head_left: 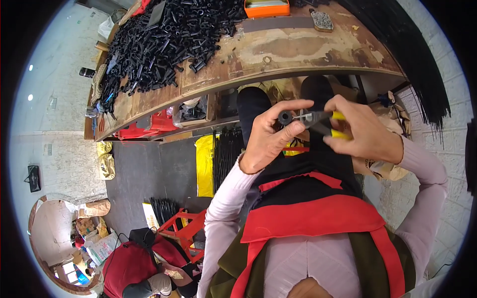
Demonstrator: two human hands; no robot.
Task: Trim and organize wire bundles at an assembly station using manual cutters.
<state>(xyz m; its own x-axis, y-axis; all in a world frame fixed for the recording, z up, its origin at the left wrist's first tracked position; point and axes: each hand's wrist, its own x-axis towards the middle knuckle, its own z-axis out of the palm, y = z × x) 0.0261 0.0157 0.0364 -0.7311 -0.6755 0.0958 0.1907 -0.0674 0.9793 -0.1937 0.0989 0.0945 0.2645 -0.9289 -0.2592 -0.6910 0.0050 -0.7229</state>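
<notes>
Seated person, hands raised in front of the lap, just below the near edge of the bench [298, 54].

Left hand [268, 139]: fingers curled, thumb and forefinger pinched on a short black tube piece [285, 117], open end facing the camera. The piece sits at the tip of the pliers.

Right hand [365, 134]: closed around the yellow handles of a pair of pliers [318, 120]; the metal nose points left and meets the black tube piece. Cannot tell whether the nose grips the piece or only touches it.

Both hands close together, nearly touching, over dark trousers and a red apron [313, 218]. Pale pink sleeves on both forearms.

On the bench, well apart from the hands: a large heap of black tube pieces [164, 39] covering the left part of the worn wooden top; an orange tray [267, 10] at the far edge; a small wire brush [322, 21] to its right.

Under the bench: red crates [144, 129]. On the floor at left, a yellow sack [204, 164] and a bundle of black rods [226, 149].
</notes>
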